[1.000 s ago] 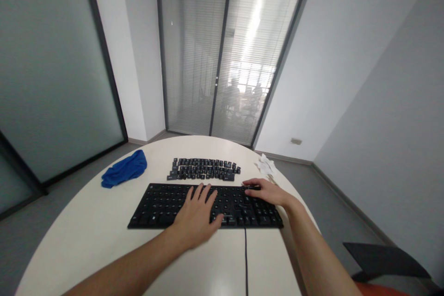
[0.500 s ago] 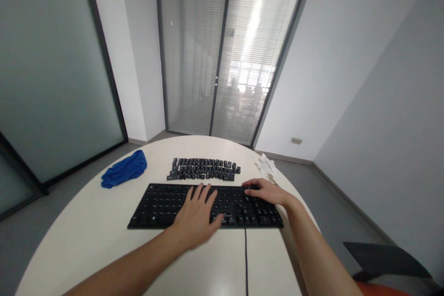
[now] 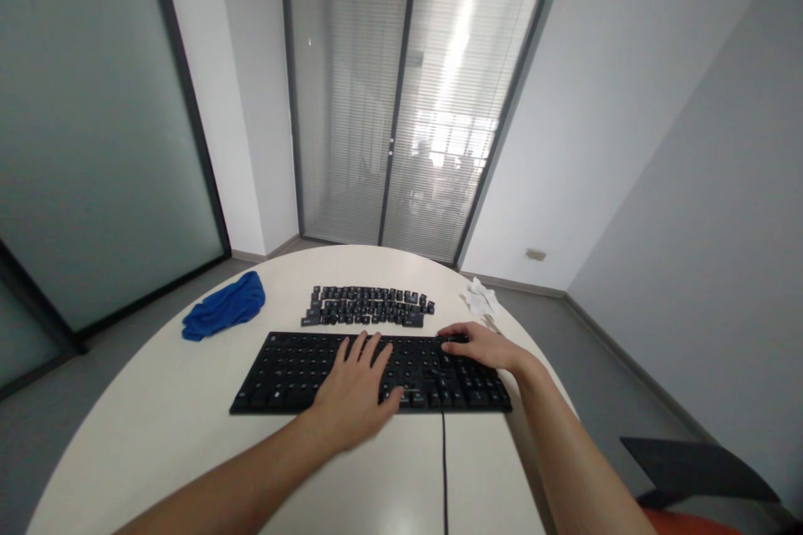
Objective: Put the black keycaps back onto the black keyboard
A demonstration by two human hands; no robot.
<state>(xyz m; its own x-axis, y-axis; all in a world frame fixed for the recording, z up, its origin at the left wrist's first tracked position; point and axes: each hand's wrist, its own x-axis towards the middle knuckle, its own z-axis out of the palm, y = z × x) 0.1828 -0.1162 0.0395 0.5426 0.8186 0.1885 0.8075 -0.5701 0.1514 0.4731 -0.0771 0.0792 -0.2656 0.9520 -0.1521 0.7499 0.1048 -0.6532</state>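
Observation:
A black keyboard lies across the round white table, and many of its keys look stripped of caps. My left hand rests flat on its middle, fingers spread and empty. My right hand sits at the keyboard's far right edge. Its fingers are curled and pinched on a small black object, which is too small to name. Several loose black keycaps are laid out in rows just behind the keyboard.
A blue cloth lies bunched at the table's left. A crumpled white tissue sits at the far right edge. The keyboard cable runs toward me. A dark chair stands at the lower right. Glass doors with blinds are behind.

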